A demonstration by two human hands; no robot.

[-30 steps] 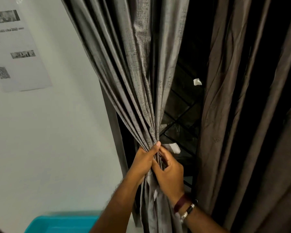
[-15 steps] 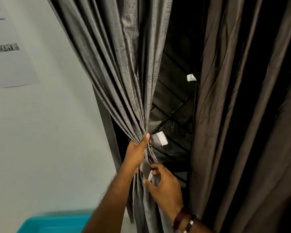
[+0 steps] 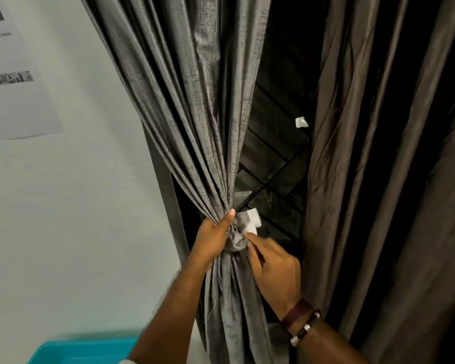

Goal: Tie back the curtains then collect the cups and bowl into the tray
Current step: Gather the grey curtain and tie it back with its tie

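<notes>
We face the window, where the grey curtain (image 3: pixel 184 106) hangs from top left and narrows down to a gathered waist just in front of us, its long axis running steeply down and a little rightward. The brown curtain (image 3: pixel 378 179) hangs loose to the right, well apart from the grey one, with the dark window grille (image 3: pixel 273 158) showing between them. The teal tray (image 3: pixel 82 349) sits low at the bottom left, below our arms; no cups or bowl are in view.

Our left hand (image 3: pixel 213 236) grips the waist of the grey curtain from the left side, fingers curled round the bunch and thumb pointing up along the folds. Our right hand (image 3: pixel 275 269) comes in from the right and below, and seems to pinch the tie-back (image 3: pixel 243 232), a grey band with white ends, though we cannot quite tell how firm that hold is.

The tie lies between our two hands, right at the waist and touching the left thumb side. Its white end (image 3: pixel 253 218) sticks out to the right, toward the grille, so we judge the right hand is the one placed to fasten it while the left holds the bunch.
</notes>
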